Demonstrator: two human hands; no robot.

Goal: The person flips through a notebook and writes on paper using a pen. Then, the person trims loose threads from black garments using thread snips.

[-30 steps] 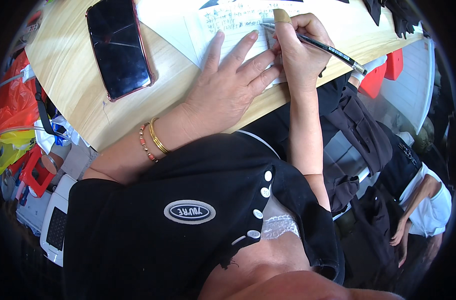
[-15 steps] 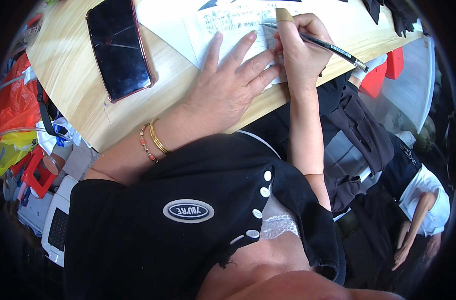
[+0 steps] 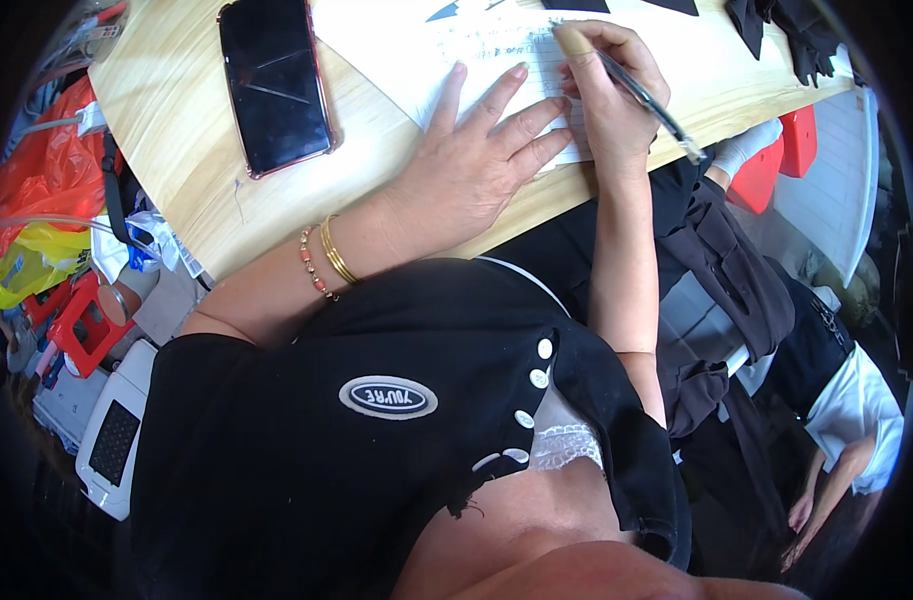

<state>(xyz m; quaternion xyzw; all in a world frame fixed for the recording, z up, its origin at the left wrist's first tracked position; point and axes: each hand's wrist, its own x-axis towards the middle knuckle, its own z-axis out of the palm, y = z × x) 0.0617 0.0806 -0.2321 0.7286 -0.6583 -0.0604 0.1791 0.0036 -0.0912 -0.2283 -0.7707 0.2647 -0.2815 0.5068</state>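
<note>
Pen change: swung steeper across the right hand (image 3: 617,125), with the rear end drawn in closer to the wrist than half a second ago
Meaning for the writing: apparently a fresh slant at much the same place on the page, judging by the tabletop; cannot tell whether in mid-stroke or between strokes
Right grip: pinched snugly between thumb and fingers round the slim dark pen with a clear end (image 3: 645,98); tilted, pointing toward the handwritten rows, with the very tip hard to make out
Left grip: closed on nothing; left hand (image 3: 477,165) laid flat with fingers spread, pressing on the white lined paper (image 3: 542,75)
Paper: lying on the pale wood-grain tabletop (image 3: 192,110), under both hands, partly over plain white sheets (image 3: 377,45)
Phone: black-screened, in a red-edged case (image 3: 277,95), lying left of the left hand, well apart from the pen
Compared with earlier: phone, tabletop and paper all shifted rightward in view, seemingly from a head movement; left hand kept in the same spread pose
Far right: co-worker's bare hands (image 3: 802,510) hanging lower, below a white sleeve (image 3: 862,415)
</note>
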